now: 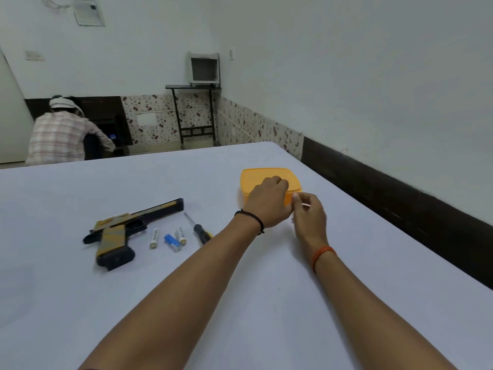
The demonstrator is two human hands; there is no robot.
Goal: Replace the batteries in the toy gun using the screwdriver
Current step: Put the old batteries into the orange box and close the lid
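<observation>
Both our hands are at the yellow box (269, 177), which sits toward the far right corner of the counter (266, 303). Our left hand (269, 201) lies over the near part of its lid with the fingers curled down on it, holding the box steady. Our right hand (309, 214) is at the box's near right corner, fingertips bunched as if pinching the rim of the lid, though whether it truly has hold of the rim we cannot tell. The lid looks shut, or nearly so.

Left of our forearms, toward the middle of the counter, the task's things lie untouched. The gun (125, 231) rests on its side, barrel pointing to the far right, grip toward us. Just beside it on the right are three batteries (170, 239): two pale ones and a blue one between them, the blue touching or almost touching the right-hand pale one. The screwdriver (198, 231) lies just right of those, tip away from us, its handle partly hidden under our left forearm.

We judge the task barely begun. No hand is on the screwdriver, and we see no cover or screw lying loose by the gun, though the battery compartment itself is not visible from here. Which batteries are old and which fresh we cannot tell. Unscrewing, swapping and closing up all seem left.

At the far wall, another person crouches with their back turned.
</observation>
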